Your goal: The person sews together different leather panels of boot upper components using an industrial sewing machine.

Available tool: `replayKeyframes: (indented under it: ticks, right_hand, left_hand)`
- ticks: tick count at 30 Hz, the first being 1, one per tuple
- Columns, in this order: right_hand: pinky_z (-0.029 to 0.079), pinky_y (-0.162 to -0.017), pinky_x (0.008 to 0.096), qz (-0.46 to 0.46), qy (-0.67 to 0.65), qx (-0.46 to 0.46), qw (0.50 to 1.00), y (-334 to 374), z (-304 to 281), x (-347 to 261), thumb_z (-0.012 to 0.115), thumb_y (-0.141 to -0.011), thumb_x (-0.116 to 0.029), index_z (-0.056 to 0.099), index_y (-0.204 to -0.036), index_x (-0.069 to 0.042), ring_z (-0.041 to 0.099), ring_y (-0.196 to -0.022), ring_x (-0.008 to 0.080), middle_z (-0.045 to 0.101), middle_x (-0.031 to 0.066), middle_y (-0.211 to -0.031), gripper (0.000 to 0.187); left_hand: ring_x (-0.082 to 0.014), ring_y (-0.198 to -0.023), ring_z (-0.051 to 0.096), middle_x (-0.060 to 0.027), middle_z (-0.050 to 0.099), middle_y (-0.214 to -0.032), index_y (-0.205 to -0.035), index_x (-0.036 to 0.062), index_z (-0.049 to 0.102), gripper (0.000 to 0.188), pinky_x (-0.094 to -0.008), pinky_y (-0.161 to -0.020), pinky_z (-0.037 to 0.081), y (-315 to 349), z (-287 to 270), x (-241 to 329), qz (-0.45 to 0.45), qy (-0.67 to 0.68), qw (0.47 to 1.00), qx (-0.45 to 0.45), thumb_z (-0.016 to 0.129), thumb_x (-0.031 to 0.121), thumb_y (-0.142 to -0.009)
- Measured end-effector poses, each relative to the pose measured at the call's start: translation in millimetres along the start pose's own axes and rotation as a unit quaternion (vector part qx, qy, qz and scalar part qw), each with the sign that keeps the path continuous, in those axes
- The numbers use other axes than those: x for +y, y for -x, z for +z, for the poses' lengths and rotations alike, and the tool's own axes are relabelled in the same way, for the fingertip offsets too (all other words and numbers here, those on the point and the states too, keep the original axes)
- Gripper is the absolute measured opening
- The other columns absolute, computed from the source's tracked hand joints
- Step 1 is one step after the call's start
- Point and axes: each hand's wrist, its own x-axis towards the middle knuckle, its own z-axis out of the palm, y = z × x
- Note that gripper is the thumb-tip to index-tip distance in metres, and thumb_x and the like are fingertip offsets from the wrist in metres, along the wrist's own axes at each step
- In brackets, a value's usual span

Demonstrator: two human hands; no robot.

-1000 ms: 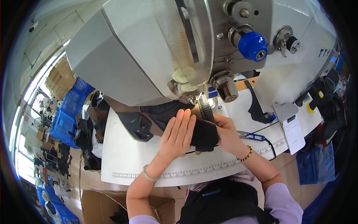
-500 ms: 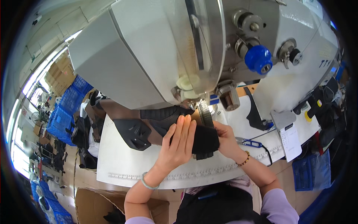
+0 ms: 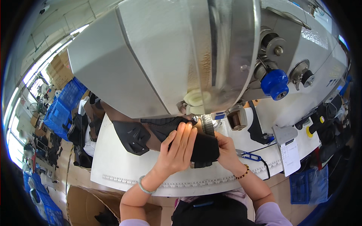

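Note:
Under the head of a grey sewing machine [image 3: 158, 52] lies a black and brown shoe upper [image 3: 205, 150] with stitched seams. My left hand [image 3: 176, 152] rests flat on the upper, fingers stretched out and side by side, tips just in front of the needle area. At the upper's right edge, my right hand [image 3: 228, 153] grips the black part with curled fingers; some fingertips are hidden by it. A ribbed dark band [image 3: 207, 123] runs up beside the needle area. More joined brown and black pieces [image 3: 130, 136] trail off to the left.
Blue-handled thread snips [image 3: 252, 156] lie right of my right hand. A ruler strip [image 3: 181, 184] follows the white table's front edge. A clipped paper pad [image 3: 290, 158] hangs at the right. Below left stands an open cardboard box [image 3: 81, 203]; blue crates [image 3: 58, 118] are stacked farther left.
The view has shifted, so the machine head looks larger and covers more. Both hands keep nearly the same places on the upper, whose front part sits slightly lower and more left in the picture.

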Motion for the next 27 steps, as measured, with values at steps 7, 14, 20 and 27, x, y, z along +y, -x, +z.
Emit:
replayKeyframes:
  ticks: [7,14,20,27]
  right_hand:
    - [0.044,-0.075,0.0185,-0.014,-0.012,0.014,1.0,4.0,-1.5,10.2,0.058,-0.087,-0.009,0.051,-0.117,0.0,0.052,-0.086,0.0028,0.058,-0.001,-0.097,0.032]
    - [0.045,-0.074,0.0188,-0.038,-0.031,-0.001,0.999,0.4,-4.1,11.3,0.058,-0.084,-0.004,0.054,-0.114,0.0,0.053,-0.085,0.0029,0.059,-0.0006,-0.096,0.03]
    - [0.045,-0.074,0.0185,-0.045,-0.002,-0.031,0.998,2.0,-8.4,7.8,0.057,-0.085,-0.003,0.053,-0.113,0.0,0.053,-0.085,0.003,0.059,-0.0002,-0.096,0.029]
    - [0.046,-0.074,0.0185,-0.044,-0.028,-0.054,0.997,6.2,-7.6,10.8,0.056,-0.085,-0.002,0.05,-0.118,0.0,0.054,-0.086,0.0031,0.059,0.0001,-0.097,0.033]
  left_hand:
    - [-0.0221,-0.102,0.059,-0.011,0.06,-0.108,-0.107,0.0004,0.061,0.033,-0.0326,-0.091,0.039,8.4,10.3,0.0,-0.009,0.044,0.999,0.026,0.048,0.011,-0.078]
    - [-0.0289,-0.101,0.059,-0.0063,0.057,-0.111,-0.109,0.0079,0.063,0.035,-0.035,-0.087,0.04,8.7,10.2,-4.6,0.041,0.066,0.995,0.062,0.05,0.009,-0.076]
    - [-0.0291,-0.1,0.059,-0.0072,0.058,-0.11,-0.106,0.0063,0.064,0.035,-0.0352,-0.087,0.04,4.8,6.8,-4.5,0.036,0.073,0.996,0.041,0.053,0.01,-0.074]
    - [-0.0281,-0.099,0.06,-0.0059,0.059,-0.108,-0.105,0.0073,0.065,0.034,-0.035,-0.086,0.04,9.0,9.7,-5.6,0.037,0.073,0.995,0.058,0.053,0.01,-0.073]
